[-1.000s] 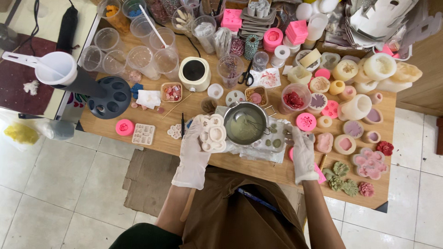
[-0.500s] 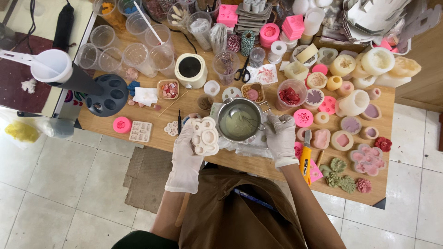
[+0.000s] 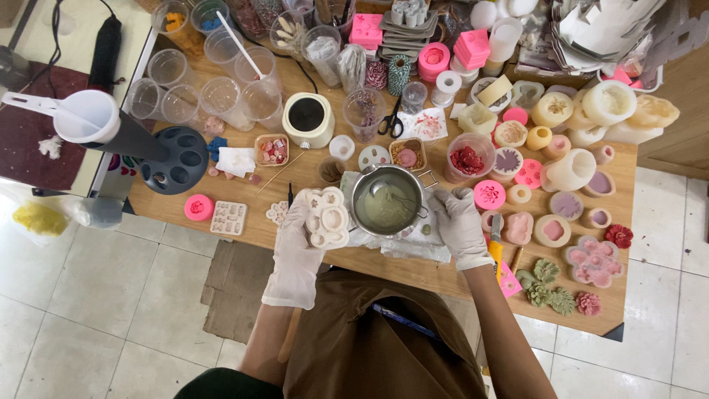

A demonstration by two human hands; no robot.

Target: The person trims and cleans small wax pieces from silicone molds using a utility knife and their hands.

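Left hand (image 3: 301, 235) fingers still gripping pale flower mould (image 3: 328, 217) beside metal pot (image 3: 386, 200) on worktop (image 3: 295, 174). Right hand (image 3: 459, 222), shifted off yellow knife (image 3: 495, 247), now loosely curled at pot's handle, grasp unclear.

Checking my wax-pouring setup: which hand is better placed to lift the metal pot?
Right hand: it is free beside the metal pot, by its handle side; the left hand already holds the white mould.
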